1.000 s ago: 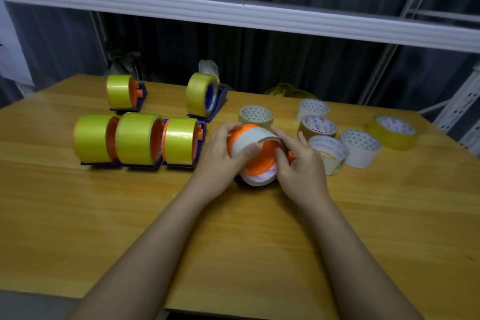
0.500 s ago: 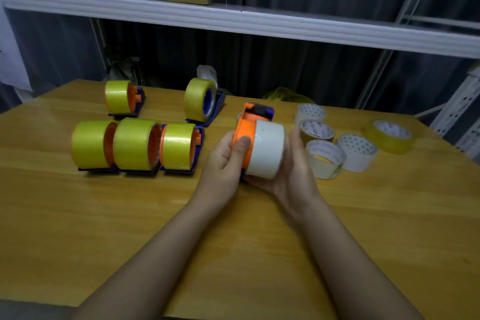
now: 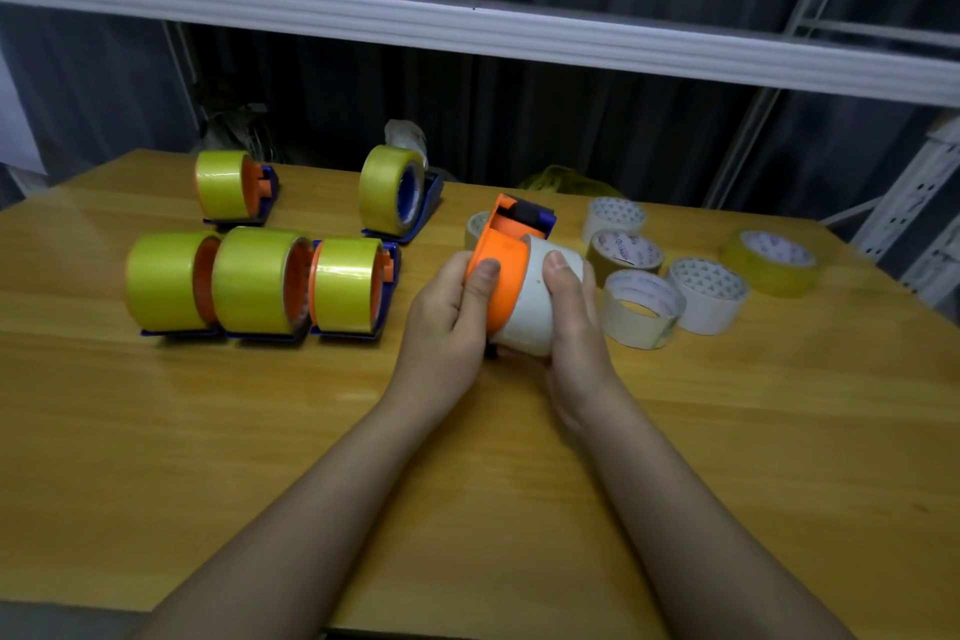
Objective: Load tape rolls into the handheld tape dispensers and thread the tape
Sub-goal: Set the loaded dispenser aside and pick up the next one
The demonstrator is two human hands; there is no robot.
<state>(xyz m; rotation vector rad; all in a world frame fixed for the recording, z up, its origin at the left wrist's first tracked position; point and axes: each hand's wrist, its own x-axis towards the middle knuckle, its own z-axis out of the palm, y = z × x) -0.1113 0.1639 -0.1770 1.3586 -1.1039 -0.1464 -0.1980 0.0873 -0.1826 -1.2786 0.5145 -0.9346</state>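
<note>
- Centre frame: left hand (image 3: 447,312) grips the orange dispenser (image 3: 500,265), thumb on its rim.
- Right hand (image 3: 574,322) wraps the white tape roll (image 3: 535,307), seated on the dispenser.
- Loading looks done; next comes finding the tape's free end to thread.

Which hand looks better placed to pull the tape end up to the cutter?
Probably the right hand. Its fingers already wrap the white tape roll, while the left hand grips the orange dispenser and steadies it. The tape's loose end is not visible.
</note>
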